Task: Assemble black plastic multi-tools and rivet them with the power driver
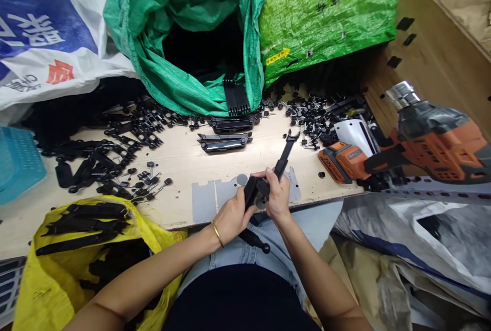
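My left hand (232,214), with a gold bangle at the wrist, is closed around a black plastic arm (251,192). A rounded ball-like end (265,247) sticks out below that hand over the lap; whether it belongs to the same piece I cannot tell. My right hand (279,195) grips a black fork-ended plastic arm (285,154), its fork pointing up and away over the table. Both hands meet at the table's front edge, where the two parts touch or join; fingers hide the joint. Grey flat plates (204,202) lie beside and under the hands.
Black folded assemblies (224,141) lie ahead, before an open green sack (132,29). Loose black-headed screws (307,116) and small black parts (126,131) are scattered on both sides. An orange cordless impact wrench (433,136) rests right. A yellow sack (42,285) of black parts stands front left.
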{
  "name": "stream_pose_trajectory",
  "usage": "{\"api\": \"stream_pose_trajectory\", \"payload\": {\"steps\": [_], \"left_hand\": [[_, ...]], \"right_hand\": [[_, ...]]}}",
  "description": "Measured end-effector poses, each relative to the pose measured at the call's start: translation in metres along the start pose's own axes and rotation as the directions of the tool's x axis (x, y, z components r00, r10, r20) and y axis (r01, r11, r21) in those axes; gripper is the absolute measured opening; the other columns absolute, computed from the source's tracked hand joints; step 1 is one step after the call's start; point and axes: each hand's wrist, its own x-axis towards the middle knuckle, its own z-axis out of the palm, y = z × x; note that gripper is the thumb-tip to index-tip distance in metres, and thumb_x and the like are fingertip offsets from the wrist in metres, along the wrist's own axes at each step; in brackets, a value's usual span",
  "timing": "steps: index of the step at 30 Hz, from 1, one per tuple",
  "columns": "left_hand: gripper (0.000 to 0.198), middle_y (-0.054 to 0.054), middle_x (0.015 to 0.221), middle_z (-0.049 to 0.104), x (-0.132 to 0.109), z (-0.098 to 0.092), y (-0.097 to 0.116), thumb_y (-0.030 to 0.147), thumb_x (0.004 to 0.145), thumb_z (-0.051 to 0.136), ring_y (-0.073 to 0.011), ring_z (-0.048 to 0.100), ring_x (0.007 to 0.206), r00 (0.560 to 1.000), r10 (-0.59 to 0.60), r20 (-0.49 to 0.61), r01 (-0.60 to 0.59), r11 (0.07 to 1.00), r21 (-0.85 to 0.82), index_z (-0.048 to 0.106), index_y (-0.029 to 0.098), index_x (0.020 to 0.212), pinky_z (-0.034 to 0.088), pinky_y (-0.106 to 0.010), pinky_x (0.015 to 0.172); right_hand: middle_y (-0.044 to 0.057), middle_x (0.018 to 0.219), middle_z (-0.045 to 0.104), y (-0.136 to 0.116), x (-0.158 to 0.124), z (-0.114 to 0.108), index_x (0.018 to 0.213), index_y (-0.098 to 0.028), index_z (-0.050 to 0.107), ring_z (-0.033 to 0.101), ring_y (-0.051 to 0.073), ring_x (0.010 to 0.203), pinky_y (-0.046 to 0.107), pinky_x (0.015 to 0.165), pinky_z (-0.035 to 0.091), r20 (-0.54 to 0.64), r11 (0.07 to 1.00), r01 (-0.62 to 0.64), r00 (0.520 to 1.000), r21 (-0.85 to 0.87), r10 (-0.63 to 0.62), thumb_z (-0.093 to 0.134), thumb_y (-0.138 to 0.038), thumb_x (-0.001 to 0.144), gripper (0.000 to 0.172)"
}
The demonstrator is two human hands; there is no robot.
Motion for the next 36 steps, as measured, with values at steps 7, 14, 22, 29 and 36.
{"api": "stream_pose_trajectory", "payload": {"steps": [7,14,22,29,36], "left_hand": [[0.019,0.002,0.063,0.056,-0.001,-0.006,0.003,0.032,0.08,0.054,-0.0139,0.056,0.054,0.997,0.02,0.071,0.016,0.879,-0.477,0.053,0.016,0.091,0.043,-0.024,0.055],[0.011,0.0,0.061,0.056,-0.015,-0.003,0.015,0.027,0.082,0.051,-0.0131,0.054,0.055,0.993,-0.115,-0.022,0.1,0.931,-0.351,0.053,0.017,0.076,0.035,-0.023,0.052],[0.006,-0.001,0.061,0.057,-0.02,0.001,0.024,0.022,0.08,0.05,-0.0145,0.054,0.053,0.981,-0.177,-0.077,0.144,0.935,-0.324,0.053,0.018,0.082,0.037,-0.024,0.052],[0.007,-0.001,0.064,0.058,-0.013,-0.005,0.018,0.02,0.079,0.049,-0.0154,0.054,0.053,0.994,-0.099,0.048,0.108,0.957,-0.269,0.052,0.019,0.084,0.038,-0.025,0.054],[0.009,-0.004,0.068,0.062,-0.005,-0.006,0.024,0.023,0.082,0.047,-0.0175,0.06,0.058,0.989,-0.149,0.024,0.149,0.949,-0.276,0.053,0.018,0.088,0.041,-0.026,0.056]], "right_hand": [[0.003,0.065,0.064,-0.01,-0.007,0.0,0.064,-0.018,0.068,0.054,0.013,0.058,0.027,0.059,0.043,0.177,0.994,-0.106,0.979,0.023,0.1,0.06,-0.046,0.078,0.032],[0.004,0.068,0.066,-0.014,-0.015,-0.006,0.067,-0.018,0.07,0.056,0.015,0.064,0.028,0.064,0.045,0.282,0.996,-0.09,0.956,0.019,0.081,0.056,-0.043,0.082,0.032],[0.002,0.061,0.063,-0.002,-0.02,0.011,0.061,-0.018,0.064,0.055,0.012,0.058,0.025,0.058,0.043,0.15,0.984,-0.098,0.986,0.15,0.075,0.056,-0.043,0.083,0.034],[0.001,0.053,0.06,-0.014,-0.003,0.011,0.055,-0.016,0.058,0.052,0.011,0.05,0.023,0.049,0.04,0.344,0.939,-0.341,0.889,0.053,0.303,0.064,-0.041,0.074,0.032],[-0.003,0.051,0.055,-0.007,-0.01,0.024,0.056,-0.019,0.047,0.052,0.011,0.05,0.024,0.049,0.04,0.084,0.93,-0.207,0.978,0.303,0.19,0.063,-0.039,0.073,0.031]]}}
